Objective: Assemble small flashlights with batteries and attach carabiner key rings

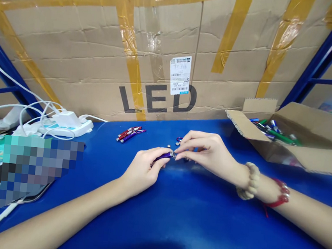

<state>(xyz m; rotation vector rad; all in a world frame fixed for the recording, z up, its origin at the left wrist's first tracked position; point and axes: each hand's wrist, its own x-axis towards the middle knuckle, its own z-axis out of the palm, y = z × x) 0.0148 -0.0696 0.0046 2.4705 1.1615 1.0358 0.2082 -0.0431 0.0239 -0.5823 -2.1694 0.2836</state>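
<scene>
Left hand [144, 168]: closed around one slim, glossy purple tube [164, 155], which was held over the middle of the smooth blue desk [144, 224]. Right hand [210, 152]: thumb and fingertips stood nearly together at the tube's silvery end; whether they gripped a small part could not be told. Beyond lay small round discs [169, 146] and shiny red and purple tubes [128, 135], piled. An open corrugated cardboard box [286, 155] stood at right.

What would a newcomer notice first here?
Probably the big black LED lettering on the cardboard behind the blue table. Then, near the center, the left hand gripping a purple tube, with the right hand at its end. On the right, an open carton holds colorful tubes.
</scene>
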